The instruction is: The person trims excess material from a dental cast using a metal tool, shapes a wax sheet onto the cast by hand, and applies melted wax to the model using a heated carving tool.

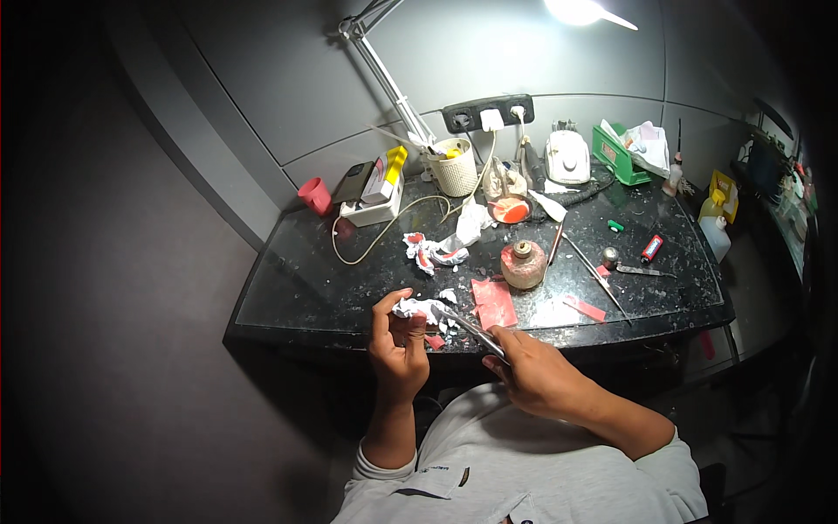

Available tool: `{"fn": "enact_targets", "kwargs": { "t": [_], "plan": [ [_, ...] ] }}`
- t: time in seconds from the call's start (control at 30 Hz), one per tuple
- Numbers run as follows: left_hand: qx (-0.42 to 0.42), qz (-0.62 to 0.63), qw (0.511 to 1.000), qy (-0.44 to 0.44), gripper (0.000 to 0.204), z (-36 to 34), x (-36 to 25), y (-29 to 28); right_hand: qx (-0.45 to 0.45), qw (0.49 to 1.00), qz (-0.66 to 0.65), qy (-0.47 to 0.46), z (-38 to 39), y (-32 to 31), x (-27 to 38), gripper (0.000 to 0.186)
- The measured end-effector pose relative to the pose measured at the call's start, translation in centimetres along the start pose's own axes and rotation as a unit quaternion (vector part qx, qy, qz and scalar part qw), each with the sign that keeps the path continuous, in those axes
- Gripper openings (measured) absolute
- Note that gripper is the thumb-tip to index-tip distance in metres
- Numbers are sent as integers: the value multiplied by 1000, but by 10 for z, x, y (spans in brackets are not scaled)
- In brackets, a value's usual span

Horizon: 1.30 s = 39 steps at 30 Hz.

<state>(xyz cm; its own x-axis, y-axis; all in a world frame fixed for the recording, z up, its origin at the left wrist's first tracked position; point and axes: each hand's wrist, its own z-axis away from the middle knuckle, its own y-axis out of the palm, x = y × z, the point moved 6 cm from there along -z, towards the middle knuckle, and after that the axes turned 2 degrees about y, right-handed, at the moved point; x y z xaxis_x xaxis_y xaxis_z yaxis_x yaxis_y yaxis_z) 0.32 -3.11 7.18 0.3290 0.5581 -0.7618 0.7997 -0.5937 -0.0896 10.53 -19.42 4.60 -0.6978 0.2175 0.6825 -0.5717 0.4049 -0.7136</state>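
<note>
Two bare hands meet over the front edge of a dark speckled desk (349,288), seen from above by the person wearing the camera. The left hand (397,349) is curled shut around a small white plaster piece (417,307), thumb and fingers pinching it up at chest height, seemingly so that its top faces the light. The right hand (532,371) is closed around the handle of a slim metal knife (467,327), whose blade angles up and left until its tip touches the plaster piece; the grip looks firm and low on the handle, likely for control. White crumbs (449,325) lie on the desk's front edge just below the hands. Near them, toward the middle, lie a flat red wax sheet (494,303) and a round reddish burner (523,265), both within easy reach. A desk lamp (576,9) shines from above the back edge, where a white cup (456,168) of tools and a wall socket (487,112) sit.
</note>
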Motion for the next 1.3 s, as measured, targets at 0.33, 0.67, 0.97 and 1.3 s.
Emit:
{"fn": "enact_targets", "kwargs": {
  "t": [0.33, 0.67, 0.97, 1.3],
  "plan": [
    [-19, -110, 988, 108, 31, 1, 1, 4, 37, 999, 22, 23, 1, 0, 5, 51],
    [-14, -112, 989, 100, 31, 2, 2, 3, 32, 999, 10, 27, -1, 5, 3, 42],
    [-30, -66, 995, 67, 29, 6, 7, 0, -38, 999, -10, -9, -7, 11, -11, 25],
    [-34, -52, 996, 57, 29, 7, 13, 1, -43, 999, 19, 13, -11, 16, -20, 21]
  ]
}}
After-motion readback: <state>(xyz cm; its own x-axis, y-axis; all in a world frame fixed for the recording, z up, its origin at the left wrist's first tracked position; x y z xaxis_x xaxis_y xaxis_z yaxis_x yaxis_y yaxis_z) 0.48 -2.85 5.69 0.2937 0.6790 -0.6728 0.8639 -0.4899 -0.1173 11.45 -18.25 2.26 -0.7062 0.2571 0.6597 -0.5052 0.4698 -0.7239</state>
